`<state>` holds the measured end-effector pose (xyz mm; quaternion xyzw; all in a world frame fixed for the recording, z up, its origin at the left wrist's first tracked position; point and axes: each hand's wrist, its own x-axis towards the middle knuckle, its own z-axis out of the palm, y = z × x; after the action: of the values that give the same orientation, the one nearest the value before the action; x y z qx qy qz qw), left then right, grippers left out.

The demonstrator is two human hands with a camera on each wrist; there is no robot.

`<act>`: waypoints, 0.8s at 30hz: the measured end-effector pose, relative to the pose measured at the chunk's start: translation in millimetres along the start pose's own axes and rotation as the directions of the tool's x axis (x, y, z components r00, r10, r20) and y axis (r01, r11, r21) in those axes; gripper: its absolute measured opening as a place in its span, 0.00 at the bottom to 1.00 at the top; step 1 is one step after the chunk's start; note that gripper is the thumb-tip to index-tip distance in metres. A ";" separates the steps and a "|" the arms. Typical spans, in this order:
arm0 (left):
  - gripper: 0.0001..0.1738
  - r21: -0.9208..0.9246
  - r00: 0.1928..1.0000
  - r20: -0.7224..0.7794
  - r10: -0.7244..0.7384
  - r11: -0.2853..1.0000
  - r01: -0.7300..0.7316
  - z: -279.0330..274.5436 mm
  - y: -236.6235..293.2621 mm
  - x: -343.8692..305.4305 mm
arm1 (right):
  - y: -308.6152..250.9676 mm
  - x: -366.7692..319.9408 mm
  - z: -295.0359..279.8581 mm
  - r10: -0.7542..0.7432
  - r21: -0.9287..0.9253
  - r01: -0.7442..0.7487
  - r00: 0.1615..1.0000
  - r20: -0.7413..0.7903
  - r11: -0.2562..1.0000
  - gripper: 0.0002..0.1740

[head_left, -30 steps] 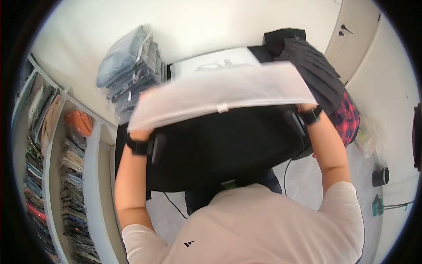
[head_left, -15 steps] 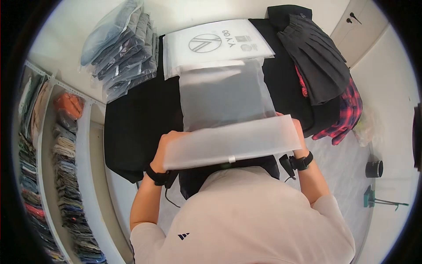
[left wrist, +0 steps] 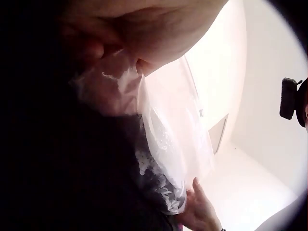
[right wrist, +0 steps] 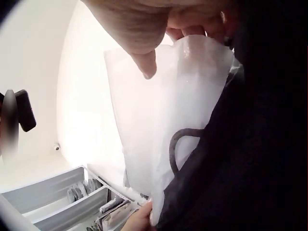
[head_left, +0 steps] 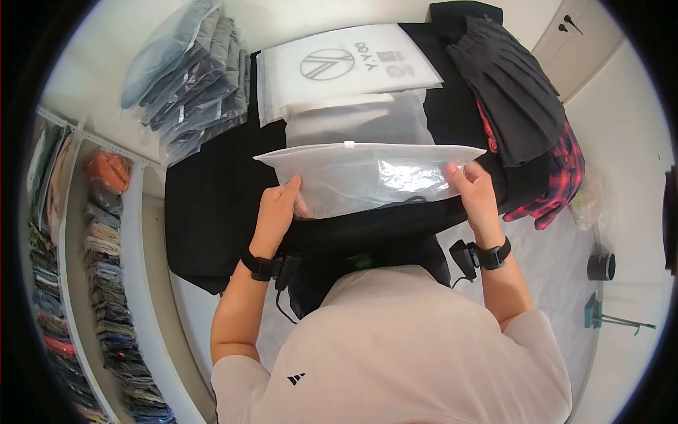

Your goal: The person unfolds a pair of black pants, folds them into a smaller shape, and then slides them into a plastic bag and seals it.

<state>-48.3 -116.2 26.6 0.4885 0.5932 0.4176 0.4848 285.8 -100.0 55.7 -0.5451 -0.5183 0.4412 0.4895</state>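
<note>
A frosted zip bag (head_left: 346, 180) is held up by its two sides over the black table, its zip edge raised and a white slider (head_left: 349, 144) near the middle. My left hand (head_left: 277, 212) pinches its left side, thumb on the near face. The right hand (head_left: 482, 201) grips the opposite side, with the thumb (right wrist: 146, 65) over the plastic in the right wrist view. A shiny patch and a dark curved cord (right wrist: 173, 149) show at the bag's lower part. Behind it, another frosted bag (head_left: 353, 120) lies flat, partly covered.
White printed bags (head_left: 395, 60) lie at the table's back. Bagged clothes (head_left: 198, 92) are stacked at the left, and a dark pleated skirt (head_left: 505, 92) and red plaid cloth (head_left: 558, 184) hang at the right. Shelves (head_left: 120, 283) of folded clothes stand at the far left.
The bag was first raised over the table, then drawn low toward my body. Now both hands are farther forward and its slider edge has turned up and away from me.
</note>
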 end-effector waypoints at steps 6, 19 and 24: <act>0.37 0.053 0.998 -0.011 0.056 0.997 -0.056 0.6 2.2 -4.3 | -16.6 23.5 -1.4 -0.219 0.144 0.224 0.974 -0.050 0.964 0.16; 0.40 0.009 0.996 -0.080 -0.033 0.999 0.034 7.9 14.8 0.2 | -51.8 21.3 14.6 -0.653 -0.672 0.441 0.752 -0.085 0.595 0.15; 0.36 0.074 0.995 -0.026 -0.094 0.993 0.095 0.1 11.1 8.4 | -25.7 -17.5 79.3 -0.504 -0.708 0.609 0.764 0.402 0.358 0.23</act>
<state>-46.7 -106.0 36.0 0.4730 0.6363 0.3770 0.4789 202.7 -111.7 70.3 -0.4698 -0.8392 -0.0072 0.2738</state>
